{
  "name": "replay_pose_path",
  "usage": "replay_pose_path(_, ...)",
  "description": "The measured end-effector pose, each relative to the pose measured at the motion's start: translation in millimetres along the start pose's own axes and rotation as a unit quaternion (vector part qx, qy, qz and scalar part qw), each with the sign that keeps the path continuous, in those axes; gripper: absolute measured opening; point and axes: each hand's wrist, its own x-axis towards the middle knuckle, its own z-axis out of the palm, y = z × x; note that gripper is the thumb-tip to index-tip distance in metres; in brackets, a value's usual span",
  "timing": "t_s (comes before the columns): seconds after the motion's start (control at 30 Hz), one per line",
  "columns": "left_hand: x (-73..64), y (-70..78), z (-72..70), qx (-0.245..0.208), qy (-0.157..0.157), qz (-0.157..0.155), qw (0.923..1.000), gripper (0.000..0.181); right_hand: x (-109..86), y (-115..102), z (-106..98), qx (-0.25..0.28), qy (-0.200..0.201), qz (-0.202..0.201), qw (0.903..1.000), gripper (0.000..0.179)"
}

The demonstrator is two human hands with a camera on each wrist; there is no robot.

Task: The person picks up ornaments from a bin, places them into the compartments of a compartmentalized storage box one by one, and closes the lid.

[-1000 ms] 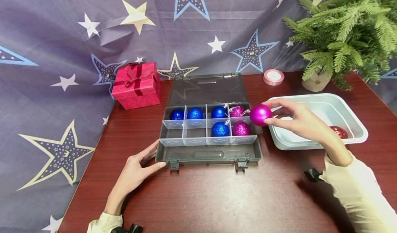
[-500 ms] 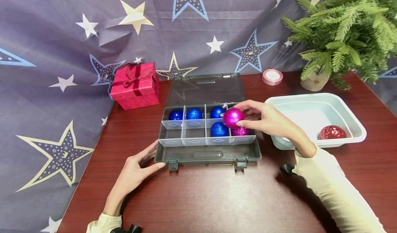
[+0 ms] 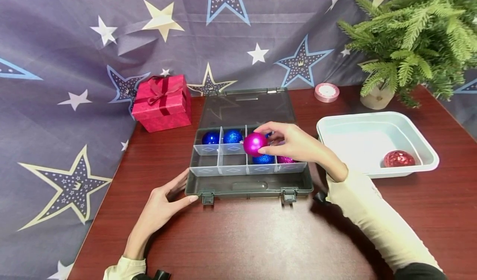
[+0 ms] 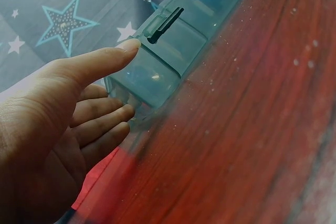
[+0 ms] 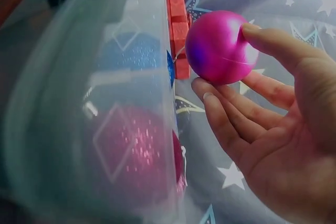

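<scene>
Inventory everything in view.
Table: 1, brown, below
Case: 1, grey, centre
Blue balls: 4, blue, case
Pink ball: 1 visible, pink, case
Magenta ball: 1, magenta, above case
Tub: 1, mint, right
Red ball: 1, red, tub
Gift: 1, red, left rear
Ribbon: 1, pink, rear
Tree: 1, green, right rear
Backdrop: 1, purple, behind
Mounts: 2, black, wrists
Sleeves: 2, cream, arms
Left grip: 1, bare, case corner
Right grip: 1, bare, round magenta ball

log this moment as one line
right hand: holds smooth pink ball above case | left hand: at case corner | red ball: in tub
</scene>
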Motion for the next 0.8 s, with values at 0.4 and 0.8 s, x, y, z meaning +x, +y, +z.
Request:
replay_pose_path(0.4,0.2,0.0,0.3,-0.006,-0.001,0.002,1.0,0.072,18.7,-3.4,19.1,-0.04,-0.013,-0.029,0.9987,0.046)
replay_pose_path(0.8,0.5,0.6,0.3,-0.002,-0.001,0.007,1.0,0.072,10.7,-1.1,13.2,-0.067,-0.003,-0.018,0.9976,0.041)
